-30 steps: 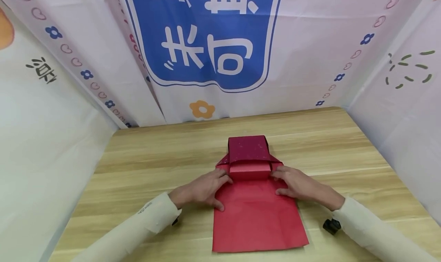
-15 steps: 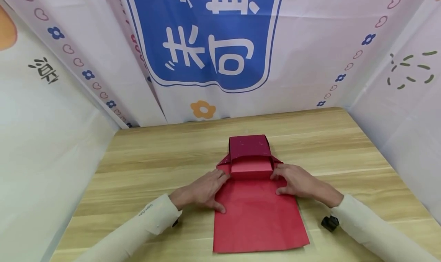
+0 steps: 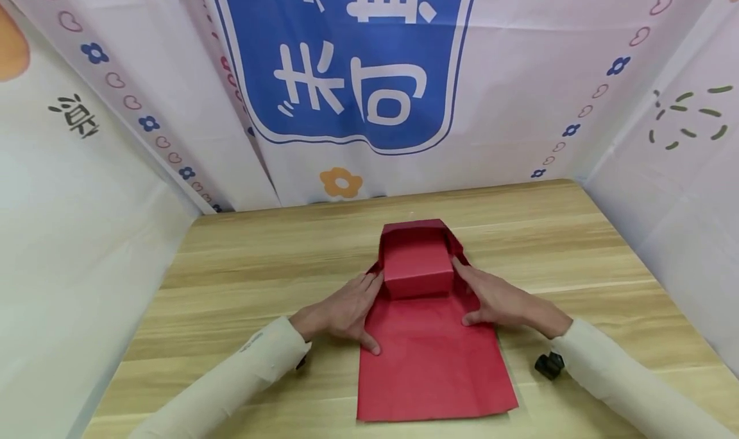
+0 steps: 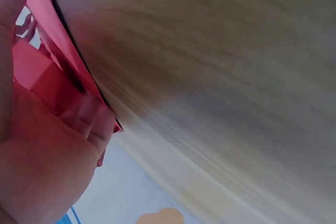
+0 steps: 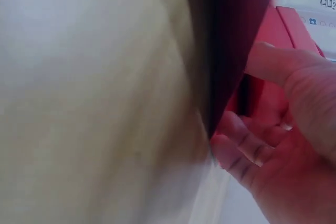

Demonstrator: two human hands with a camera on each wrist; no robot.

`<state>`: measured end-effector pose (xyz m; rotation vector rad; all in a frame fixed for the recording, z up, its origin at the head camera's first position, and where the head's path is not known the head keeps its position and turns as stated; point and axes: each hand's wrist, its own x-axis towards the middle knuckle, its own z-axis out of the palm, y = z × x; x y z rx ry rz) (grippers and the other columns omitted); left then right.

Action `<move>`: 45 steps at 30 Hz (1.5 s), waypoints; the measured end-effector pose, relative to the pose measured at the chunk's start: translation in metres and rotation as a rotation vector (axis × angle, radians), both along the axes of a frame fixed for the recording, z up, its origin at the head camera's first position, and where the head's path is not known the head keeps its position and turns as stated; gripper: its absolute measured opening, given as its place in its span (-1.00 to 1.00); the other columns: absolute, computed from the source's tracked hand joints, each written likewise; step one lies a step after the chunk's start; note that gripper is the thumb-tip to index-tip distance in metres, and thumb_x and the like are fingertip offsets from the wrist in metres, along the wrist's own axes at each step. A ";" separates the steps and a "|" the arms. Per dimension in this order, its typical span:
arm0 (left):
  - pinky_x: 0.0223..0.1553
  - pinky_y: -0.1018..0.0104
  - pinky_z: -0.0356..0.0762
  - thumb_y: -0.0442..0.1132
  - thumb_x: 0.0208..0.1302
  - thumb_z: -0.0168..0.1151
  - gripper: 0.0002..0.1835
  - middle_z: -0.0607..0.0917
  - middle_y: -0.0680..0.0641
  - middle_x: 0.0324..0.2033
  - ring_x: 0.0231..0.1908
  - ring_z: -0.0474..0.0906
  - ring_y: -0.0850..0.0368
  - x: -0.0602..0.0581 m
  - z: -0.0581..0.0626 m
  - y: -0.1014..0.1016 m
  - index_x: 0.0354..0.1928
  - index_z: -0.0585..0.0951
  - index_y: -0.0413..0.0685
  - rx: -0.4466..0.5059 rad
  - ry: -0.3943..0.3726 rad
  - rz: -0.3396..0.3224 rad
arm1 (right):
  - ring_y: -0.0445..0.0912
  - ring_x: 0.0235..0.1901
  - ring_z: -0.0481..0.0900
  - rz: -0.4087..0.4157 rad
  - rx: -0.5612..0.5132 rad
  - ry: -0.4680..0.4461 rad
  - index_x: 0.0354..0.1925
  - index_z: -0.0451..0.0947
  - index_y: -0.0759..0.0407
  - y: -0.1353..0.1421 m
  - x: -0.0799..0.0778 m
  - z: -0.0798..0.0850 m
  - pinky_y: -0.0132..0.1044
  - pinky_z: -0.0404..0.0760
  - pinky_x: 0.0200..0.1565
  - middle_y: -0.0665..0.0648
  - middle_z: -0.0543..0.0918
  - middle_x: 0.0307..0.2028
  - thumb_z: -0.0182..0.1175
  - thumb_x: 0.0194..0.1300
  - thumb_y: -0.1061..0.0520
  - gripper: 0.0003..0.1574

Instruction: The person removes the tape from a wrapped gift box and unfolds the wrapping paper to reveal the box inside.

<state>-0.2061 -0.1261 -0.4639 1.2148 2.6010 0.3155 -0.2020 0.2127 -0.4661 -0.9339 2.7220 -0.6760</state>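
A red box [image 3: 417, 256] sits on the far part of a sheet of red wrapping paper [image 3: 430, 368], whose underside is darker. Behind the box the paper's far end [image 3: 412, 224] stands raised, its sides bent up around the box. My left hand [image 3: 346, 307] lies along the left side of the paper, fingertips beside the box and thumb spread on the sheet. At the right side my right hand [image 3: 493, 296] mirrors it, fingers reaching along the box's side. Each wrist view shows fingers against the red paper's raised edge, blurred in the left wrist view.
The wood-grain table [image 3: 242, 272] extends around the paper on all sides. Printed white cloth [image 3: 491, 105] hangs behind and at both sides. A small black device [image 3: 550, 365] sits under the right sleeve [image 3: 629, 381].
The paper's far flap, which lay over the top of the box, has lifted back and uncovered it. The fingers of both hands have slid forward along the box's sides.
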 end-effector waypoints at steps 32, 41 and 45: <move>0.49 -0.02 0.04 0.55 0.00 0.19 0.20 0.19 -0.20 0.48 0.50 0.03 -0.14 -0.044 0.000 0.007 0.47 0.22 -0.21 -0.207 0.189 0.028 | 0.30 0.37 0.18 0.075 0.155 0.036 0.42 0.14 0.43 -0.006 -0.037 0.004 0.20 0.30 0.32 0.44 0.21 0.36 0.63 -0.45 -0.40 0.66; 0.52 -0.03 -0.06 0.66 -0.11 0.13 0.25 0.24 -0.20 0.46 0.50 0.02 -0.15 -0.056 0.001 0.011 0.43 0.28 -0.17 -0.265 0.277 -0.001 | 0.38 0.49 -0.17 0.106 0.162 -0.111 0.49 -0.20 0.50 -0.007 -0.046 0.004 0.28 -0.03 0.45 0.55 -0.13 0.48 0.65 -0.38 -0.29 0.82; 0.55 -0.05 -0.20 0.64 -0.10 0.16 0.34 0.04 -0.26 0.53 0.55 -0.16 -0.17 -0.060 0.000 0.010 0.50 0.11 -0.23 -0.272 0.197 0.015 | 0.36 0.51 -0.30 0.100 0.203 -0.138 0.50 -0.33 0.46 -0.006 -0.050 0.004 0.34 -0.10 0.42 0.51 -0.32 0.50 0.64 -0.37 -0.33 0.89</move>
